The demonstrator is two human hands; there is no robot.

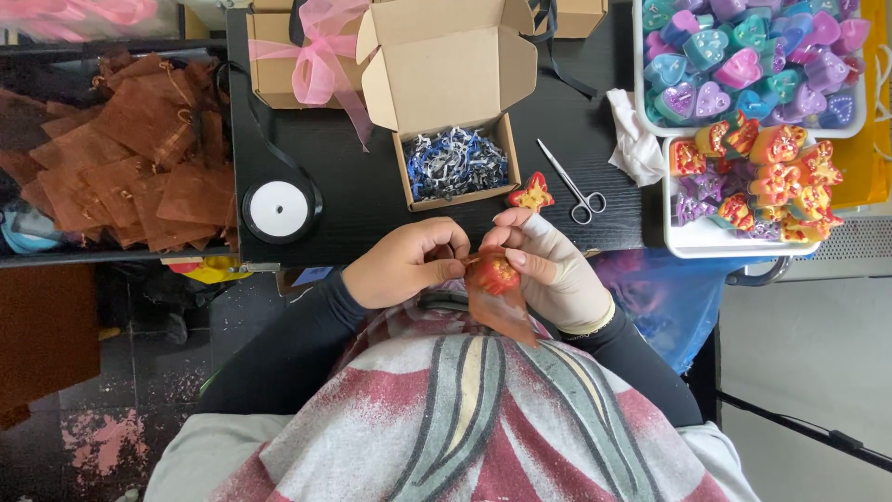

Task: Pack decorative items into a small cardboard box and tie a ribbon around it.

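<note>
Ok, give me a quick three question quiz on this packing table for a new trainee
1. True or false: the open cardboard box holds blue and white shredded paper.
2. What lies to the right of that box: A) the scissors, B) a stapler, C) a tape dispenser?
3. What do the left hand and right hand hold between them?

Key
1. True.
2. A. The scissors lie on the black table.
3. A sheer brown pouch with a red and orange piece inside; both hands pinch it near its top.

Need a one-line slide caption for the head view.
Left hand and right hand hold a red-orange piece in a brown pouch.
</note>
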